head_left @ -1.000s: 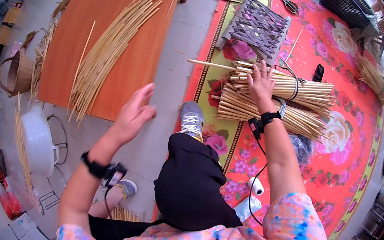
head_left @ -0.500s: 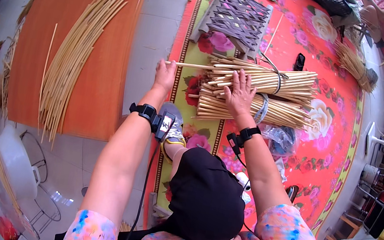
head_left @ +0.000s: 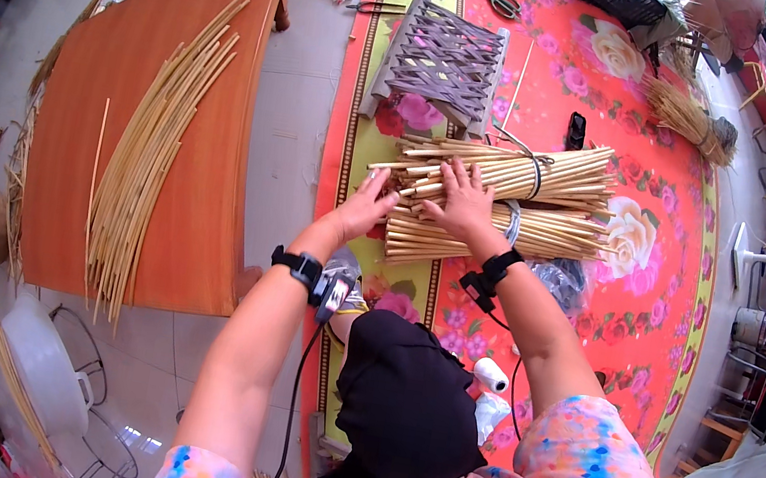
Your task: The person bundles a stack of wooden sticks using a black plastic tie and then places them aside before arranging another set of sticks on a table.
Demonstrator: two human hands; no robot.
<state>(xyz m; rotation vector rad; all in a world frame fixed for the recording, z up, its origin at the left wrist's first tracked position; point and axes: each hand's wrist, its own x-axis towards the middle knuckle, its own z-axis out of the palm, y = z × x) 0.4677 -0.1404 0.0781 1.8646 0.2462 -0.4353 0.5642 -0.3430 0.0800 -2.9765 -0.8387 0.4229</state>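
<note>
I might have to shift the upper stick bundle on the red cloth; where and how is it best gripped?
Probably around its dark tie, to the right of the right hand, coming from above. The upper stick bundle lies flat and is cinched there, while its left end is uneven; the lower stick bundle crowds its near side.

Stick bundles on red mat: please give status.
Left hand open, at stick ends. Right hand open, on far bundle. Near bundle alongside; both tied. Woven frame just beyond.
</note>
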